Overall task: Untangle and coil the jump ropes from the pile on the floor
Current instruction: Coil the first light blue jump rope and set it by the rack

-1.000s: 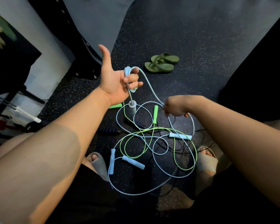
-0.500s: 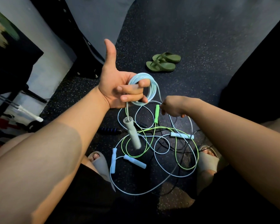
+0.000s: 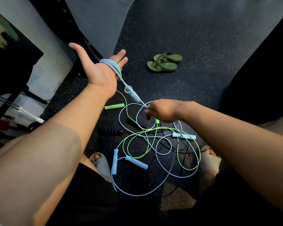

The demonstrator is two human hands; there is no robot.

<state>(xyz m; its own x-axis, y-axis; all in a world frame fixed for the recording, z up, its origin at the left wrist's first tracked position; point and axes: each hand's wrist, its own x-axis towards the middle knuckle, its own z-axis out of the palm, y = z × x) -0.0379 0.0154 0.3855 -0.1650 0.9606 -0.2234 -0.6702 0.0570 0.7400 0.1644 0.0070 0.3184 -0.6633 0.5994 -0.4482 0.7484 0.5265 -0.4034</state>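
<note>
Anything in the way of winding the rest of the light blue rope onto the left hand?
Yes. Below the right hand, which pinches the light blue rope, the green rope and a black rope cross its loops at several spots. Between the hands, only a pale handle hangs by the strand.

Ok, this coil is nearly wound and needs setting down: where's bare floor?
Bare floor lies between the green sandals and the right hand pinching the light blue rope, and beyond the sandals. Nearer the person it is crowded: the rope pile spreads there.
</note>
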